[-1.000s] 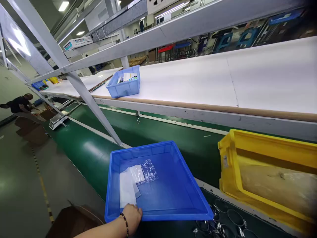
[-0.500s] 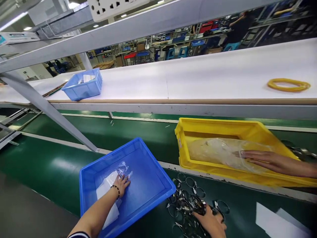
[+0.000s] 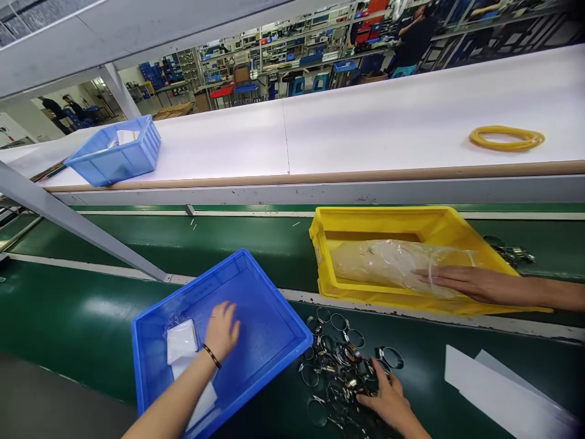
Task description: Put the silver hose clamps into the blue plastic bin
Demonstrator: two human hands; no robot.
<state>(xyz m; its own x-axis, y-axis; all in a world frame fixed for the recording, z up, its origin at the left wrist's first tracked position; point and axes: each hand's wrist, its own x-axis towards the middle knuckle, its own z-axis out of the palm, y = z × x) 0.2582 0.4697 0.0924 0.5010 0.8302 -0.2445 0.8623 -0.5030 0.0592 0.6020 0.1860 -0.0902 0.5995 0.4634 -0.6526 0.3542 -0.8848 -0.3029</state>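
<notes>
My left hand (image 3: 222, 332) is over the inside of a blue plastic tub (image 3: 274, 360), fingers apart, nothing visible in it. White flat packets (image 3: 183, 341) and clear plastic film lie beside it at the tub's left. My right hand (image 3: 388, 396) rests at a pile of shiny metal rings (image 3: 338, 366) that look like hose clamps, on the green belt. Its thumb and index finger are spread at the pile's right side; the other fingers are partly hidden.
A co-worker's hand (image 3: 461, 281) reaches from the right onto a clear plastic bag (image 3: 379, 259) in a yellow bin (image 3: 322, 268). White sheets (image 3: 498, 390) lie at lower right. On the shelf stand a light-blue basket (image 3: 123, 161) and a yellow coil (image 3: 507, 139). A slanted grey post (image 3: 91, 225) is at left.
My left hand has lifted off the packets and film, showing more of them. My right hand's fingers have spread at the ring pile. The view has shifted slightly.
</notes>
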